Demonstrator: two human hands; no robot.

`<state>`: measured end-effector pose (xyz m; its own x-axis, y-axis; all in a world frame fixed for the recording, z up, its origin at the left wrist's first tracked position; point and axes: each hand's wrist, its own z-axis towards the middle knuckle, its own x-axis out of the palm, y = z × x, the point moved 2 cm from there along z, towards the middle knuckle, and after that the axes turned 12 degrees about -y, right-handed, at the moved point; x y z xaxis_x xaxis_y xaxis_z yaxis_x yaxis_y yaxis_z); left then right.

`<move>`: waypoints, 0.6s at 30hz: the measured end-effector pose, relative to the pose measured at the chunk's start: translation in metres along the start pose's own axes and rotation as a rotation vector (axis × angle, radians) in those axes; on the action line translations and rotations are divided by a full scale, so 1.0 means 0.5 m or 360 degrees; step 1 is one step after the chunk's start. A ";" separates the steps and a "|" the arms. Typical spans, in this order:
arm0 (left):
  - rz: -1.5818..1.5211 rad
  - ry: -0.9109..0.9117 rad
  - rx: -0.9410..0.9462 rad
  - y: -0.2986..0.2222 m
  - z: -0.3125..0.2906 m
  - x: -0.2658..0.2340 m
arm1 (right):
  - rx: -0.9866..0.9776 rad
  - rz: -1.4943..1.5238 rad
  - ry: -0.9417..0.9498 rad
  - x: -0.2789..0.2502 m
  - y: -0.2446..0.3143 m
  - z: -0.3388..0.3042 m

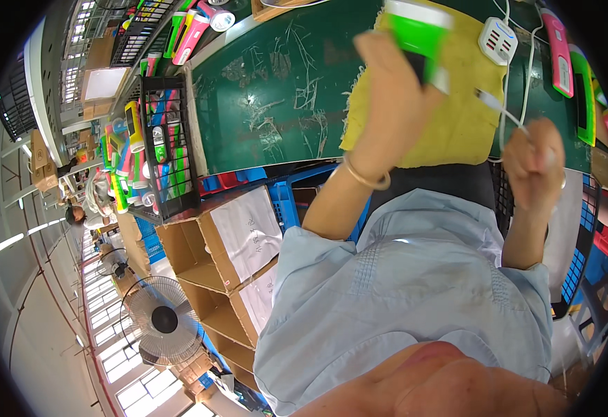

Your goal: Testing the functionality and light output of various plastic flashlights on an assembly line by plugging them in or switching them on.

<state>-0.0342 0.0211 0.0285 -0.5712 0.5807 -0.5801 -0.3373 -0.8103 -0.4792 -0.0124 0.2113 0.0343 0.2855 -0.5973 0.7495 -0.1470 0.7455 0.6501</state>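
Note:
My left hand [393, 97], blurred by motion, is closed around a green flashlight [420, 38] with a white end and a dark panel. It is raised over the yellow cloth [460, 132]. To the right, my right hand [534, 163] pinches a white charging cable [509, 117]. The cable's plug points toward the flashlight, apart from it, above the cloth's right part. Beyond that hand, a white multi-port charger [498, 42] lies at the cloth's far right corner with white cords running from it.
The green tabletop [248, 83] carries scraps of clear film. Pink [558, 54] and green [583, 94] flashlights lie at the right edge. At the left, a black crate [168, 149] holds several flashlights. Cardboard shelves [210, 267] and a fan [164, 320] stand lower left.

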 end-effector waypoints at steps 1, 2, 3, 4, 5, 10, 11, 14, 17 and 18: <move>0.0170 -0.0155 -0.0250 0.027 0.019 -0.018 | -0.0152 0.0146 0.0294 0.021 0.029 0.003; -0.0144 -0.0245 -0.0774 0.056 0.030 -0.033 | -0.0319 0.0098 0.0171 0.028 0.050 0.010; -0.0887 -0.0321 -0.1317 0.070 0.025 -0.038 | -0.0441 -0.0443 -0.0118 0.036 0.065 0.018; -0.1465 -0.0291 -0.1515 0.077 0.024 -0.041 | -0.0378 -0.0765 -0.0299 0.034 0.064 0.030; -0.1893 -0.0224 -0.1338 0.069 0.021 -0.030 | -0.0327 -0.1065 -0.0353 0.033 0.053 0.044; -0.2501 0.0156 -0.1086 0.013 -0.019 0.023 | 0.0411 -0.1188 -0.0008 -0.005 -0.101 0.054; -0.2400 -0.0118 -0.1136 0.014 -0.016 0.020 | 0.0078 -0.1794 -0.0168 -0.015 -0.108 0.040; -0.2303 -0.0367 -0.1475 0.011 -0.009 0.002 | -0.0943 -0.2636 -0.0088 -0.004 -0.119 0.025; -0.2330 -0.0398 -0.1675 0.003 -0.002 0.011 | -0.0412 -0.1781 0.0050 0.002 -0.122 0.042; -0.2332 -0.0401 -0.1680 0.002 -0.004 0.018 | -0.0328 -0.1634 0.0059 0.002 -0.122 0.054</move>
<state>-0.0381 0.0257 0.0217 -0.4031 0.5921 0.6978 -0.1097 0.7258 -0.6791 -0.0285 0.1573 -0.0014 0.2110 -0.9648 -0.1568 0.3458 -0.0764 0.9352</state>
